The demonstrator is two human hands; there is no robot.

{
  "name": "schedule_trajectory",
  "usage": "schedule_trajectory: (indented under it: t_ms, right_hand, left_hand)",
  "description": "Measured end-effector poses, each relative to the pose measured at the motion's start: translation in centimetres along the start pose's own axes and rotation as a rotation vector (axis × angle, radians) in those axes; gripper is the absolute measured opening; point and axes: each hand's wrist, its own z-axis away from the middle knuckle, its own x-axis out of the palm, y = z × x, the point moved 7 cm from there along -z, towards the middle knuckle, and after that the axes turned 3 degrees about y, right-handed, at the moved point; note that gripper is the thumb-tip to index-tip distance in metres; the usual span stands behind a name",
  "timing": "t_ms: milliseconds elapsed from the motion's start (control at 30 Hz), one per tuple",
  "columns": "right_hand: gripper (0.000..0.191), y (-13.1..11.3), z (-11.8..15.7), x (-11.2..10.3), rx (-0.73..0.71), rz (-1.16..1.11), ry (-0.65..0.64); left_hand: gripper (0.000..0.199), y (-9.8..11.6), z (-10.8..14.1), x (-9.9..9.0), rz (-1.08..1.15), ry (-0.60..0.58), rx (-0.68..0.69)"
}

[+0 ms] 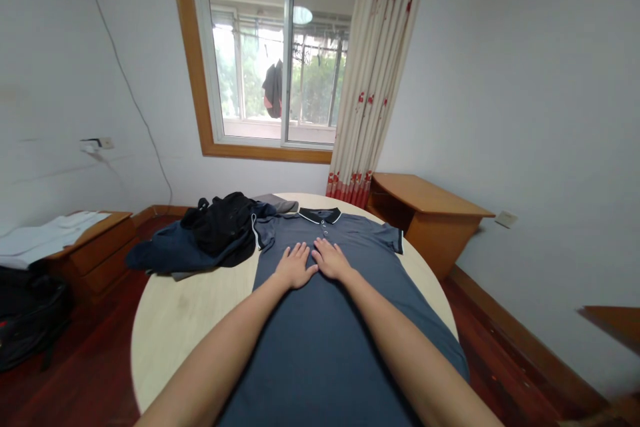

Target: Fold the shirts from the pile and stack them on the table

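Observation:
A dark grey-blue polo shirt [320, 340] lies spread out, front up, with its black, white-edged collar [320, 215] at the far end and its short sleeves out to the sides. My left hand [296, 267] rests flat on the chest, fingers stretched and pointing away from me. Beside it, my right hand [331, 259] also presses flat on the cloth just below the buttons, with its fingers extended. The two thumbs almost meet. Neither hand grips the fabric. My forearms cover parts of the shirt's body.
The shirt is on a round, pale table [185, 320]. A heap of dark clothes [215, 230] lies at its far left. A wooden desk [425, 213] stands behind to the right, by the curtain [373, 80]. On the left are a drawer cabinet [103, 253] and a black backpack [30, 313].

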Motion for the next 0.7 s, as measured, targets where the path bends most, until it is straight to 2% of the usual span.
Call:
schedule_trajectory:
  t_ms: [67,167,233,300,367,433,500,600,700]
  right_hand:
    - [0.063,1.2,-0.3,0.6,0.019,-0.008,-0.001]
    - [0.066,5.0,-0.3,0.4,0.103,0.023,0.019]
    - [0.065,7.3,-0.4,-0.5,0.192,0.060,0.019]
    - [0.063,8.5,-0.9,-1.5,0.247,0.104,0.009]
    - [0.057,8.2,-1.7,-2.7,0.246,0.137,0.027]
    - [0.049,7.1,-2.5,-3.8,0.213,0.143,0.101]
    - [0.045,6.1,-2.8,-4.1,0.180,0.119,0.190]
    - [0.042,5.4,-2.4,-3.2,0.133,0.058,0.272]
    - [0.039,5.6,-1.7,-2.1,0.098,-0.002,0.303]
  left_hand:
    - [0.074,-1.8,-0.3,0.2,-0.004,0.015,-0.057]
    - [0.073,-4.2,0.1,-0.4,-0.029,0.022,-0.132]
    - [0.070,-5.0,0.3,-1.5,-0.037,0.013,-0.144]
    - [0.061,-5.7,0.2,-3.1,-0.029,0.024,-0.171]
    - [0.055,-7.0,-0.1,-5.4,-0.024,0.107,-0.257]
    - [0.052,-8.8,-0.4,-7.7,-0.048,0.244,-0.363]
    - [0.047,-10.8,-0.7,-9.2,-0.081,0.326,-0.457]
    - [0.042,-13.5,-1.8,-9.9,-0.075,0.282,-0.568]
    - [0.039,-15.0,-3.5,-10.2,-0.040,0.204,-0.622]
